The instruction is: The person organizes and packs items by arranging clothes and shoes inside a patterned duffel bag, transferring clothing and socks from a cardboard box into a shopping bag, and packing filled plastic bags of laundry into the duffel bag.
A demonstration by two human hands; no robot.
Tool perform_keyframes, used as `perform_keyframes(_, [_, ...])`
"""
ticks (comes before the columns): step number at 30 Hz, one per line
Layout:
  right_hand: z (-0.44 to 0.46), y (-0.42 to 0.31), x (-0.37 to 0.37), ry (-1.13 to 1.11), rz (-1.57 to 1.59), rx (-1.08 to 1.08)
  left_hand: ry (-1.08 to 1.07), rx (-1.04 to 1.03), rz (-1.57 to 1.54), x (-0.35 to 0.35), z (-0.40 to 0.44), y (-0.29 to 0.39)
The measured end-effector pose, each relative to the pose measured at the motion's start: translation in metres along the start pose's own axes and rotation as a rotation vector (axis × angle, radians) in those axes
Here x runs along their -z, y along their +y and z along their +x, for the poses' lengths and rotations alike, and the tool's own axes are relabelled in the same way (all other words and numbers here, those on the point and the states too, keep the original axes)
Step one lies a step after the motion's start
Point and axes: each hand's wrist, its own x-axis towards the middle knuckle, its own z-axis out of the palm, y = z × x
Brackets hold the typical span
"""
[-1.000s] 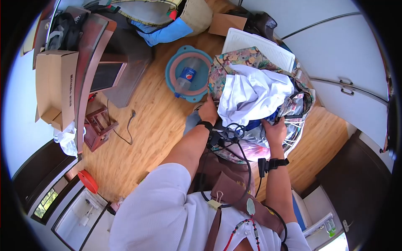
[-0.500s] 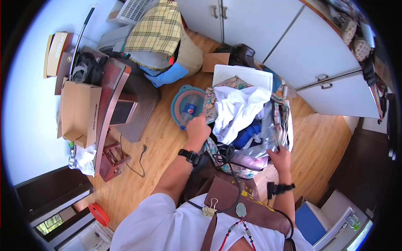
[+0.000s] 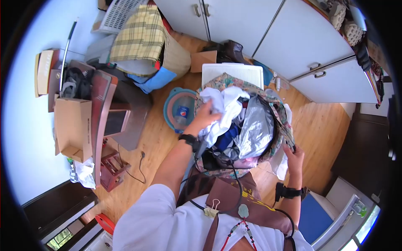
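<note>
A floral fabric bag (image 3: 278, 109) stands wide open in front of me. Inside it are white cloth (image 3: 229, 109), dark blue cloth (image 3: 226, 140) and a silvery plastic bag (image 3: 256, 127). My left hand (image 3: 205, 118) is at the left of the opening, its fingers closed on the white cloth; part of the grip is blurred. At the lower right, my right hand (image 3: 295, 160) pinches the floral bag's rim. White material hangs outside the bag near that hand. A black cable (image 3: 237, 178) runs over the front edge.
A blue-and-pink basin (image 3: 167, 109) with a Pepsi bottle (image 3: 182, 113) sits left of the bag. Behind it is a white plastic lid or box (image 3: 233, 75). A table (image 3: 100, 125), a cardboard box (image 3: 74, 127) and a small stool (image 3: 112, 169) are at left; white cabinets (image 3: 303, 46) line the back.
My left hand has moved from the bag's left rim onto the white cloth, which has shifted left. My right hand has pulled the rim outward to the right, exposing more of the silvery plastic bag.
</note>
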Motion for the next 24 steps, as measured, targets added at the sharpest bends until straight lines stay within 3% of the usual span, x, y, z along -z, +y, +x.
perform_keyframes(2, [-0.002, 0.002, -0.012, -0.018, -0.011, -0.091, -0.127, -0.376, 0.714, -0.036, -0.029, 0.077])
perform_keyframes(4, [0.002, 0.003, -0.015, -0.044, -0.089, -0.081, 0.048, -0.314, 0.921, -0.076, -0.053, 0.073])
perform_keyframes(6, [-0.003, 0.004, -0.022, 0.010, 0.082, -0.012, -0.058, -0.296, 0.827, -0.088, -0.064, 0.068])
perform_keyframes(8, [-0.002, -0.009, -0.018, 0.006, 0.103, -0.013, -0.275, -0.393, 0.667, -0.116, -0.079, 0.020])
perform_keyframes(9, [-0.005, -0.027, -0.015, 0.028, 0.258, -0.042, -0.274, -0.385, 0.663, -0.127, -0.086, 0.015])
perform_keyframes(11, [-0.006, -0.048, -0.005, 0.008, 0.491, -0.041, -0.085, -0.132, 0.642, -0.141, -0.083, 0.011])
perform_keyframes(12, [-0.015, -0.054, -0.006, 0.014, 0.485, -0.044, -0.251, -0.074, 0.588, -0.123, -0.063, 0.009])
perform_keyframes(13, [-0.027, -0.062, -0.013, -0.043, 0.294, 0.040, -0.120, 0.283, 0.422, -0.116, -0.045, -0.006])
perform_keyframes(14, [-0.035, -0.064, -0.014, -0.104, 0.101, 0.119, -0.297, 0.247, 0.672, -0.093, -0.029, 0.019])
perform_keyframes(15, [-0.042, -0.059, -0.006, -0.168, 0.104, 0.156, -0.330, 0.211, 0.694, -0.086, -0.009, -0.004])
perform_keyframes(16, [-0.048, -0.053, 0.003, -0.147, 0.143, 0.124, -0.274, 0.126, 0.621, -0.082, 0.010, -0.037])
perform_keyframes(18, [-0.045, -0.050, 0.016, -0.077, 0.126, 0.077, -0.291, 0.098, 0.465, -0.071, 0.027, -0.030])
perform_keyframes(20, [-0.032, -0.043, 0.020, -0.018, 0.192, 0.008, -0.523, 0.216, 0.661, -0.064, 0.037, -0.015])
perform_keyframes(21, [-0.030, -0.038, 0.018, 0.069, 0.146, -0.014, -0.441, 0.266, 0.637, -0.066, 0.035, -0.026])
perform_keyframes(22, [-0.028, -0.035, 0.014, 0.137, 0.108, -0.039, -0.454, 0.336, 0.363, -0.045, 0.020, 0.000])
perform_keyframes(24, [-0.029, -0.027, 0.005, 0.152, 0.059, -0.035, -0.184, 0.237, -0.200, -0.025, -0.011, -0.008])
